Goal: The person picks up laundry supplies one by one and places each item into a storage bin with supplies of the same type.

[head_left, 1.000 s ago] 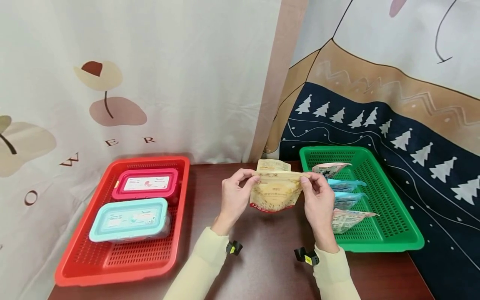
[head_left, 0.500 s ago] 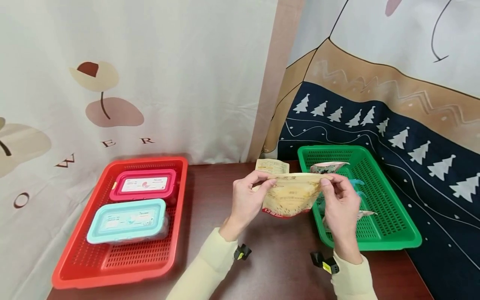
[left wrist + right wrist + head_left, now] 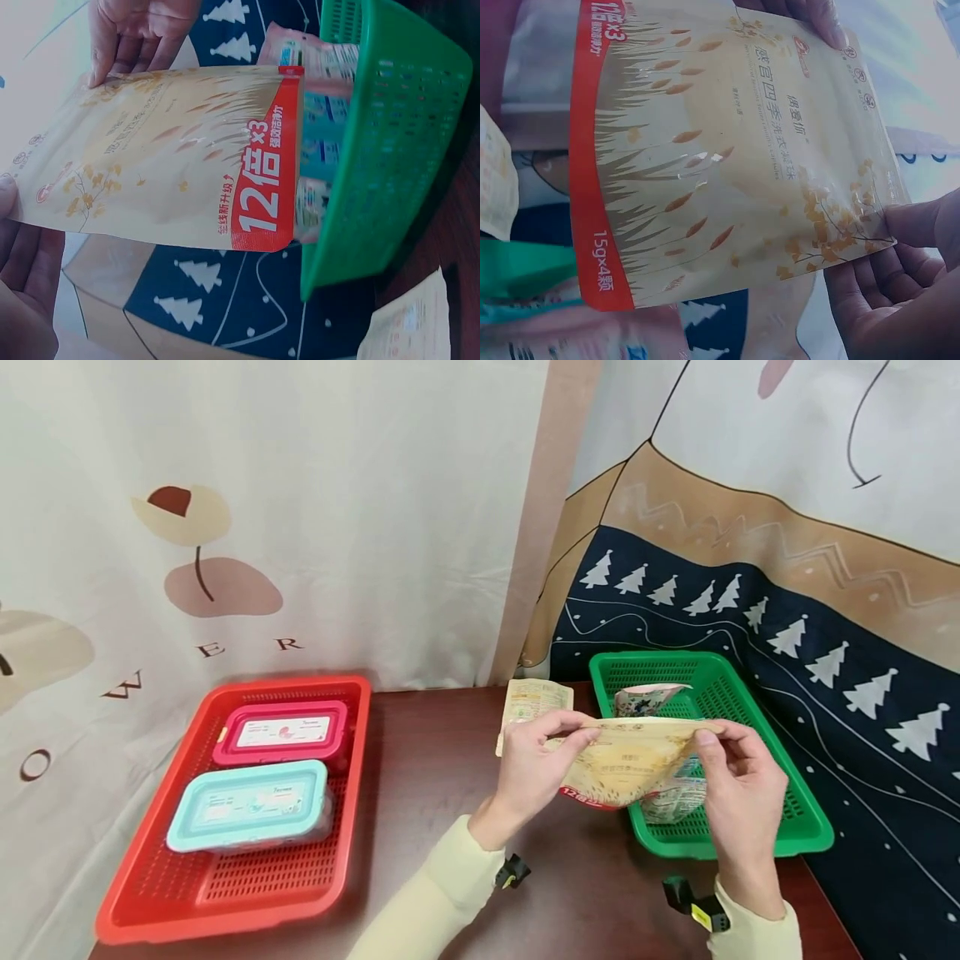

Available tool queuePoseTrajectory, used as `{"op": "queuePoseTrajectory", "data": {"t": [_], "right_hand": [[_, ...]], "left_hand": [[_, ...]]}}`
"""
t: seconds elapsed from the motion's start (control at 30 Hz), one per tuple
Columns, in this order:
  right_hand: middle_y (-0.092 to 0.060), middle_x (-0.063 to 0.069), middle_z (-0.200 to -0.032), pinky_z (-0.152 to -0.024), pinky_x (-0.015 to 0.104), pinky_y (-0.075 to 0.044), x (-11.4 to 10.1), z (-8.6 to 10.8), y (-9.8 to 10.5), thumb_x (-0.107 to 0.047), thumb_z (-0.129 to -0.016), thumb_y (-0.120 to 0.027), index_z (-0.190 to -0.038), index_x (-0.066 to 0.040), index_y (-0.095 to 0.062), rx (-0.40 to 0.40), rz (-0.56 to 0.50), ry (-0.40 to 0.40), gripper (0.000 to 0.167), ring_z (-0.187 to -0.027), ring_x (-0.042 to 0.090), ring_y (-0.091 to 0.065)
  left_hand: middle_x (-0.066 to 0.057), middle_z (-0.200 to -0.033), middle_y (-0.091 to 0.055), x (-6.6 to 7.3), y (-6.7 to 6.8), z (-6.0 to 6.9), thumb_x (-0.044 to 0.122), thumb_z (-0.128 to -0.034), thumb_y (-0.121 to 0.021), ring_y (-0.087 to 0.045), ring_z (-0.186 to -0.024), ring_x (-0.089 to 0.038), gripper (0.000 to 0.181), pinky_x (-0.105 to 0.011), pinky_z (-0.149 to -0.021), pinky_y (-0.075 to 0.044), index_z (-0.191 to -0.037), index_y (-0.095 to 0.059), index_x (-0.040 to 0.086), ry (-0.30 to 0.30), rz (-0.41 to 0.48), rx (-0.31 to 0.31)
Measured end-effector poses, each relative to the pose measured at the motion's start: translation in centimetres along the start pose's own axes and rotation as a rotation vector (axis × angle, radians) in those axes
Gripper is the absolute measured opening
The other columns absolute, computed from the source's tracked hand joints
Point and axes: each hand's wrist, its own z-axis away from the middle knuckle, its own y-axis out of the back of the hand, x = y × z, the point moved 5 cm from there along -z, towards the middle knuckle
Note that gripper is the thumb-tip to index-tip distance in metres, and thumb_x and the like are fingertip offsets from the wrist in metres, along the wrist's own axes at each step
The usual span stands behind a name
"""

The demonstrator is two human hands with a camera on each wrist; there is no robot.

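Both hands hold one beige pouch (image 3: 630, 760) by the two ends of its top edge. It has a red band along its bottom and a printed grass pattern, plain in the right wrist view. My left hand (image 3: 536, 768) pinches the left corner between thumb and fingers. The right corner is pinched by my right hand (image 3: 742, 802). The pouch hangs partly in front of the green basket (image 3: 813, 835), hiding some of the packets in it. Among those, a pink packet (image 3: 647, 700) and a pale green one (image 3: 675, 800) show behind the pouch.
Behind my left hand, a second beige pouch (image 3: 534, 697) sits at the table's back. The red basket (image 3: 341, 868) at left holds a pink-lidded box (image 3: 283, 732) and a light-blue-lidded box (image 3: 247, 806). Curtains (image 3: 405, 527) hang behind the dark wooden table (image 3: 427, 760).
Both hands have moved right with the pouch and slightly nearer, from the table's middle to in front of the green basket. More of the second beige pouch now shows. Both pinches stay.
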Motion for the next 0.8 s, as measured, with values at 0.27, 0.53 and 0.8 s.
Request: {"op": "queuePoseTrajectory", "data": {"t": [0.27,0.53,0.8], "right_hand": [[-0.073,0.005,-0.093,-0.07,0.016,-0.05,0.1,0.2,2.5,0.005,-0.096,-0.068,-0.105,0.014,-0.069,0.052,-0.108,-0.015,0.013,-0.08,0.013,-0.064],[-0.074,0.006,-0.092,-0.074,0.016,-0.053,1.1,-0.1,5.1,0.008,-0.093,-0.07,-0.103,0.017,-0.069,0.144,-0.173,-0.027,0.014,-0.08,0.012,-0.066],[-0.073,0.007,-0.093,-0.077,0.016,-0.052,2.0,-0.2,7.0,0.01,-0.092,-0.07,-0.105,0.023,-0.065,0.204,-0.186,-0.041,0.019,-0.081,0.012,-0.065]], "left_hand": [[-0.01,-0.094,-0.079,0.8,-1.8,0.5,0.004,-0.0883,-0.081,-0.074,-0.086,-0.009,0.012,-0.027,-0.073,-0.06,-0.099,-0.078,0.001,-0.058,-0.013,-0.056],[0.0,-0.095,-0.079,1.0,-4.9,1.2,0.011,-0.0945,-0.077,-0.067,-0.084,0.007,0.007,-0.013,-0.067,-0.052,-0.101,-0.08,0.008,-0.088,-0.088,-0.144],[0.002,-0.097,-0.079,1.1,-7.1,1.7,0.013,-0.0956,-0.076,-0.064,-0.08,0.01,0.008,-0.008,-0.062,-0.046,-0.103,-0.08,0.01,-0.112,-0.11,-0.202]]}}
